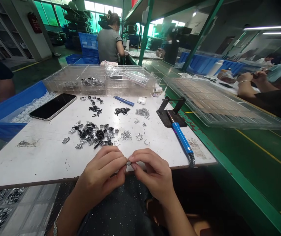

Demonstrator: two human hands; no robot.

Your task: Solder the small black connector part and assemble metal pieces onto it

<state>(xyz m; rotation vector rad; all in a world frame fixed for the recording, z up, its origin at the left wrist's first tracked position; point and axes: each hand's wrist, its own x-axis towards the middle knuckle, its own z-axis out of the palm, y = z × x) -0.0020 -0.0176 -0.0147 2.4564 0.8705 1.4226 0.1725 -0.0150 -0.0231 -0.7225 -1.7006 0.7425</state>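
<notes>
My left hand point(101, 173) and my right hand point(152, 172) meet at the near edge of the white board point(44, 157). Both pinch one tiny metal part point(129, 162) between their fingertips. Just beyond the hands lies a heap of small black and silver parts point(93, 134). Smaller piles of silver clips point(142, 112) and black pieces point(122, 111) sit farther back. The part in my fingers is too small to make out in detail.
A blue-handled soldering iron point(181, 136) rests on a black stand point(171, 113) at the right. A phone point(53, 106) lies at the left, with a clear compartment box point(98, 78) behind it. Blue bin point(12, 105) left; clear tray point(224, 105) right. Other people work at the benches beyond.
</notes>
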